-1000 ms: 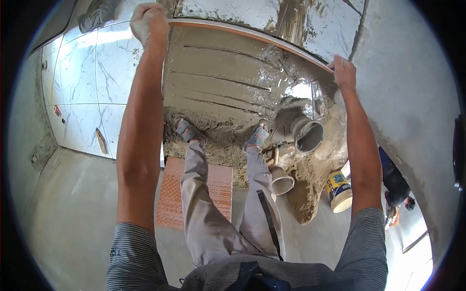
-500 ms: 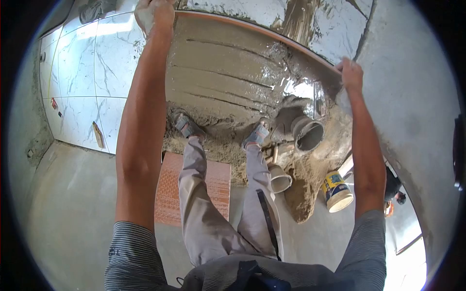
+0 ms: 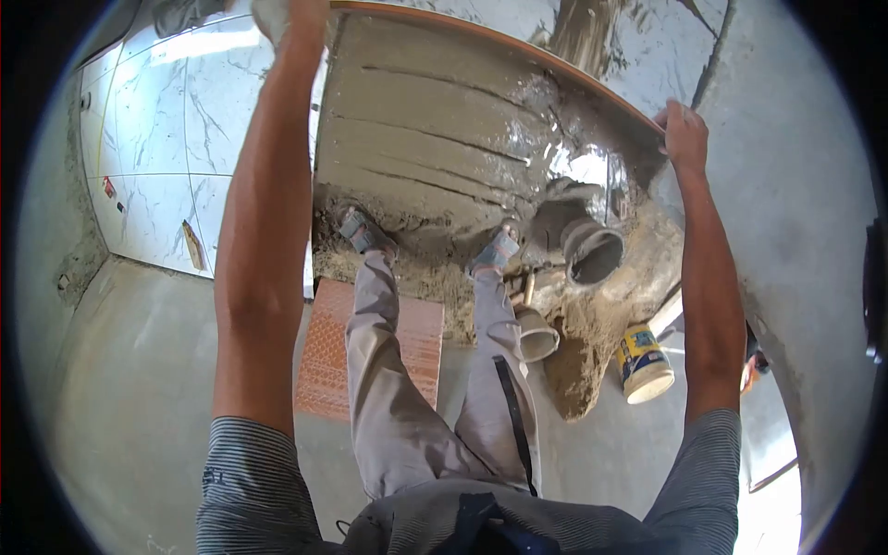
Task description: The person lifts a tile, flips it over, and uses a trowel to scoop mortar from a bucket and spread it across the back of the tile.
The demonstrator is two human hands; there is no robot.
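Note:
Both arms are stretched far forward to a large white marble-look tile [image 3: 638,72], whose long orange-brown near edge [image 3: 518,51] crosses the top of the view. At its left end is my left hand [image 3: 294,13], cut off by the frame's top, its fingers not showing. My right hand [image 3: 684,134] is closed on the tile's right corner. Brown mortar smears the tile's face. Below the edge lies a wet grey mortar bed [image 3: 425,120] with several long grooves. My feet stand at the bed's near side.
Laid marble-look tiles [image 3: 213,111] cover the left floor. Near my right foot are a dark bucket [image 3: 594,254], a smaller bucket [image 3: 536,338], loose mortar [image 3: 573,370] and a yellow-blue bucket [image 3: 645,365]. A reddish textured tile [image 3: 324,351] lies behind my feet. A person [image 3: 754,356] is partly visible at right.
The tile's near edge and my left hand sit higher in view, the hand now more cut off. My right hand has shifted slightly right and up with the corner. The view has shifted slightly too.

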